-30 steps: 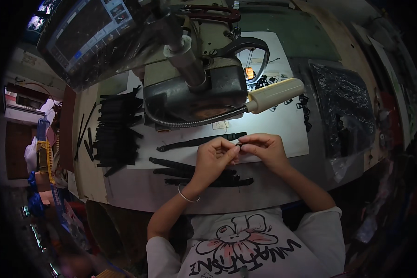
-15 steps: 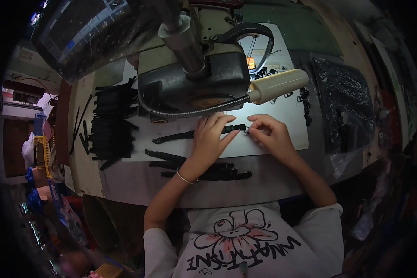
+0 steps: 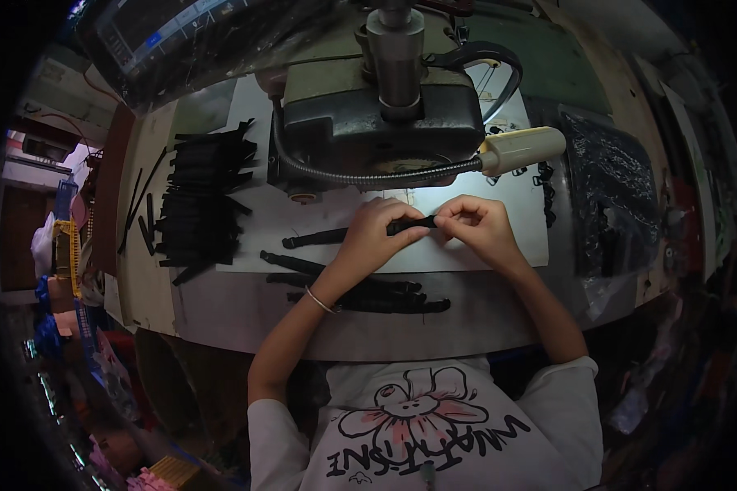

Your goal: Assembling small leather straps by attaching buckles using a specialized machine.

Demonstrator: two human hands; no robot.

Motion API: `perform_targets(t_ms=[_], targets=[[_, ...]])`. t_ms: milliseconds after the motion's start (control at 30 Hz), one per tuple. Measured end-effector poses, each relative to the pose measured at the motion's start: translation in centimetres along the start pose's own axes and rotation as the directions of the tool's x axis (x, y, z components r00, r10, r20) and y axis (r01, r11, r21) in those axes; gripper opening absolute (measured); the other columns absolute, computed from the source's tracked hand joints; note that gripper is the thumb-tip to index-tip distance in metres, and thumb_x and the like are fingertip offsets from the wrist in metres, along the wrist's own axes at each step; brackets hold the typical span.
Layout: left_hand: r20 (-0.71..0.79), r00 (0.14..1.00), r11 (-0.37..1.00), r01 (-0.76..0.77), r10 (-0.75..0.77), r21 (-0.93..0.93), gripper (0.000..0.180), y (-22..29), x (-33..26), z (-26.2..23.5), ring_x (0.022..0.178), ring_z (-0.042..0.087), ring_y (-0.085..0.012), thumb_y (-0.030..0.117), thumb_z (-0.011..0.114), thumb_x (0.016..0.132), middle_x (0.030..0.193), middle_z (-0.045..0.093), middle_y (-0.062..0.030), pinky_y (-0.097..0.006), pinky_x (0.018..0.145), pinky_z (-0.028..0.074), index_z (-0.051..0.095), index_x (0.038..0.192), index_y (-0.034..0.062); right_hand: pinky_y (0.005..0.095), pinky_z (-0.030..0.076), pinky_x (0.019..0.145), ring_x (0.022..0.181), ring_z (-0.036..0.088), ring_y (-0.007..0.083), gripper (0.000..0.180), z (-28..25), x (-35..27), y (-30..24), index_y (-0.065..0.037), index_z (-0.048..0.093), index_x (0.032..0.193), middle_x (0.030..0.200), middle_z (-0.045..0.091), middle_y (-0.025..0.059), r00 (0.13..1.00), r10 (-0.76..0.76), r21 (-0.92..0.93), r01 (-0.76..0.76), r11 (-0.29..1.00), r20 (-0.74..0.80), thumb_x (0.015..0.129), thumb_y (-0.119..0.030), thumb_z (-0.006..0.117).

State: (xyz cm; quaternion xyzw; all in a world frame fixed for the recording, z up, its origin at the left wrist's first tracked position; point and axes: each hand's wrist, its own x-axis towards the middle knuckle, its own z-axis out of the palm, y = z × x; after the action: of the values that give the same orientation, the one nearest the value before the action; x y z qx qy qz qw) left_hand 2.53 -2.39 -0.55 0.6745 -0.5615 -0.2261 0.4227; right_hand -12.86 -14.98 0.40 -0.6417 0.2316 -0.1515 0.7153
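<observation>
A narrow black fabric strap (image 3: 319,236) runs across the white work surface, its loose end pointing left. My left hand (image 3: 375,236) is closed around it, with thumb and fingers pinching near its right part. My right hand (image 3: 480,232) pinches the strap's right end between thumb and fingertips, close to the left fingertips. What sits at that end is covered by my fingers. Just nearer to me, several similar black straps (image 3: 368,288) lie in a loose bunch below my left wrist.
Beyond my hands looms a sewing machine head (image 3: 377,123) with a cream lamp (image 3: 524,150) on a flexible metal arm. A stack of black strips (image 3: 201,196) lies left. Small black buckles (image 3: 544,176) and a clear plastic bag (image 3: 614,196) lie right. A screen (image 3: 172,33) stands far left.
My right fingers have closed over the strap's right end, hiding the small ring-like piece that showed there. The hands are closer together. The whole view has shifted slightly.
</observation>
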Motion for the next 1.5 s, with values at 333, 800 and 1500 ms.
perform_targets(t_ms=[333,800,1500], targets=[[-0.016,0.968,0.897,0.227,-0.252,-0.379,0.016,0.1,0.3,1.1,0.066,0.060,-0.0080,0.018,0.063,0.083,0.068,0.064,-0.0037,-0.022,0.064,0.045,0.063,0.082,0.0020,0.0170,0.042,0.050,0.056,0.053,0.0024,0.007,1.1,-1.1,0.1,-0.001,0.059,0.081,0.066,0.060,-0.0002,0.898,-0.328,-0.399,0.197,0.895,-0.293,0.080,-0.005,0.065],[-0.255,0.963,0.995,-0.062,0.082,0.082,0.010,0.9,-0.1,1.5,0.068,0.059,-0.0193,0.017,0.064,0.078,0.072,0.063,-0.0017,-0.031,0.068,0.037,0.063,0.075,0.0076,0.0297,0.043,0.048,0.054,0.055,0.0201,0.014,2.6,-1.1,0.6,-0.002,0.054,0.073,0.065,0.054,0.0077,0.777,-0.619,-0.766,0.331,0.551,-0.110,0.071,0.000,0.067],[-0.233,0.968,0.988,-0.059,0.092,0.144,0.009,0.5,-0.5,1.5,0.070,0.057,-0.0185,0.017,0.062,0.077,0.072,0.061,0.0000,-0.034,0.078,0.032,0.060,0.073,0.0095,0.0292,0.044,0.049,0.055,0.055,0.0208,0.015,2.5,-0.7,1.0,0.001,0.055,0.079,0.067,0.054,0.0095,0.715,-0.693,-0.778,0.486,0.398,0.091,0.070,0.003,0.067]])
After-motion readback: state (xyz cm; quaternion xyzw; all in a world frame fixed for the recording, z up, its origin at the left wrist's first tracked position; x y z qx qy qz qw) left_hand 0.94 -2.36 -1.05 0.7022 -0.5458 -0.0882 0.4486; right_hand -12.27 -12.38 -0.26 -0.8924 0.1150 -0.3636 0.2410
